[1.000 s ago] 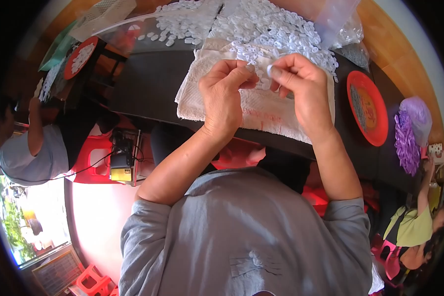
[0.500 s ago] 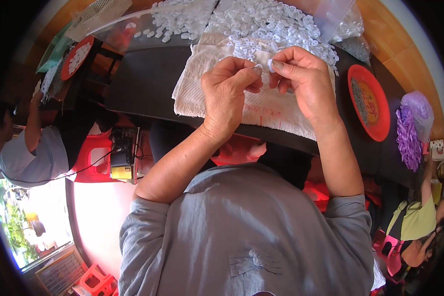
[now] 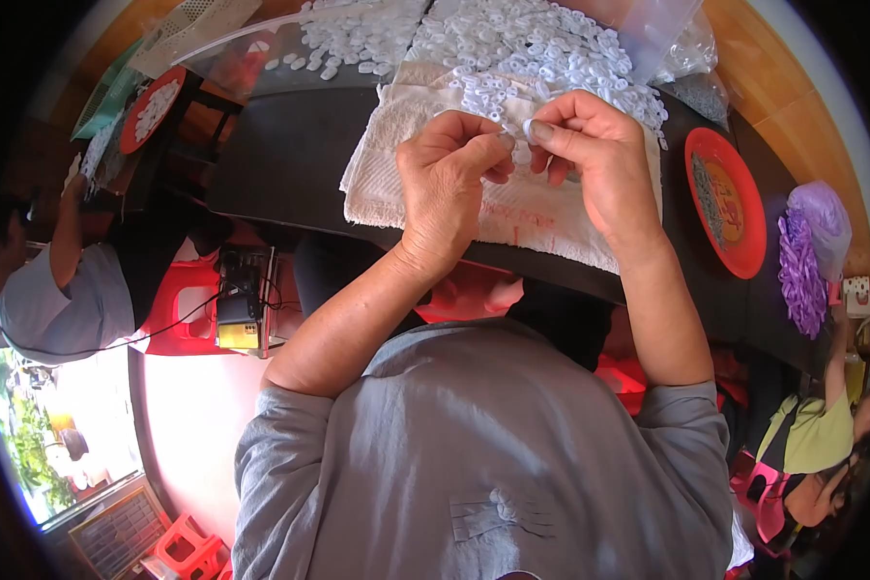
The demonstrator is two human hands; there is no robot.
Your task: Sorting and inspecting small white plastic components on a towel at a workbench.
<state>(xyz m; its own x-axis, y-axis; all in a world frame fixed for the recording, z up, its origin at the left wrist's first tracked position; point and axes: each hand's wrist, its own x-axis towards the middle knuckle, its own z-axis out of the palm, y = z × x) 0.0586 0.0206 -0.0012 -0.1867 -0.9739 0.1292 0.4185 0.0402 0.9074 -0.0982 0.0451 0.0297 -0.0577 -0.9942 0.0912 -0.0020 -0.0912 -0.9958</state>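
"Hands — state?"

"Right hand (image 3: pixel 606 159): one small white piece (image 3: pixel 529 130) is pinched between thumb and forefinger. Left hand (image 3: pixel 442 179): thumb and forefinger are bunched at the tips; whether anything is gripped cannot be told, too small."

"Spacing?"

"Narrow. Both sets of fingertips are held near each other, slightly apart, over the cream towel (image 3: pixel 375 174)."

"Remaining pieces?"

"Loose white pieces (image 3: pixel 481 96) are scattered on the towel's far part, just beyond the fingers. Larger white heap (image 3: pixel 522 37) is spread behind, on the dark table (image 3: pixel 295 150)."

"Right side?"

"Red plate (image 3: pixel 756 230) is set on the table — grey bits (image 3: pixel 708 200) are piled along its left. Purple bundle (image 3: pixel 801 277) is seen farther right."
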